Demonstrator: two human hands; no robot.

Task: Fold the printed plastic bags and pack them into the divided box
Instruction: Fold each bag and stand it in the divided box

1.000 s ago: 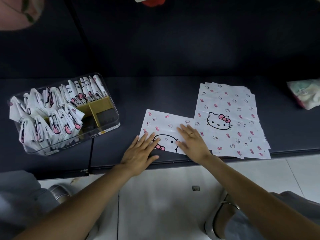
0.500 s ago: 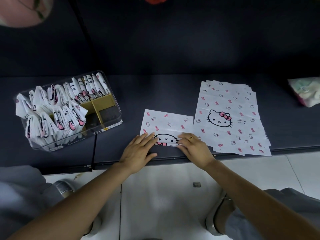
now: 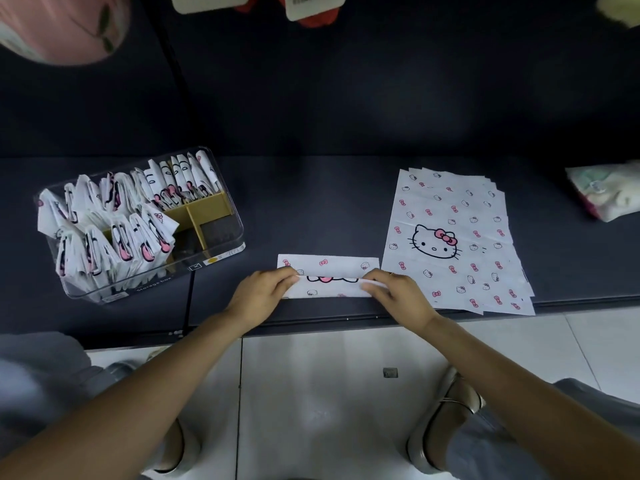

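A white printed plastic bag (image 3: pixel 329 278), folded into a narrow horizontal strip, lies near the front edge of the dark table. My left hand (image 3: pixel 259 296) pinches its left end and my right hand (image 3: pixel 398 294) pinches its right end, both at the upper fold edge. To the right lies a flat stack of unfolded printed bags (image 3: pixel 450 237) showing a cat face with a pink bow. At the left stands the clear divided box (image 3: pixel 221 237) with yellow dividers; several folded bags stand upright in its left and rear compartments, and its right compartments hold none.
The dark table (image 3: pixel 311 202) has a front edge just below my hands, with white floor tiles beyond it. A soft pale package (image 3: pixel 606 192) lies at the far right. A pink object (image 3: pixel 59 29) and hanging tags show at the top.
The bag went from a half-folded sheet to a narrow strip. Both hands moved from lying flat on it to pinching its two ends.
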